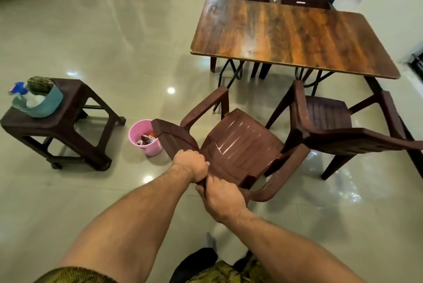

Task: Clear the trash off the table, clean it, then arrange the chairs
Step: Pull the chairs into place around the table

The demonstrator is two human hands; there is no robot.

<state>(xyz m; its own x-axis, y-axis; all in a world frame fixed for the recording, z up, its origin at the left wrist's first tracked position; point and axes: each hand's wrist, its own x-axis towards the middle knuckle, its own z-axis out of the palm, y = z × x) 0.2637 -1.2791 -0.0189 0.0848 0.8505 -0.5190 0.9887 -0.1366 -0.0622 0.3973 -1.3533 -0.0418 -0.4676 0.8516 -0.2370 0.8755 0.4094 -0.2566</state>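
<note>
Gripping chair [242, 145] by its backrest top; our left hand [191, 165] and right hand [223, 200] both curled round it; seat points ahead-right toward table [293, 35]; left hand farther forward.

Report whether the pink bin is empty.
Not empty: the pink bin holds wrappers and other trash, visible through its open top.

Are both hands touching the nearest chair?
Touching. The head view shows the left hand and the right hand both gripping the backrest edge of the nearest chair.
</note>
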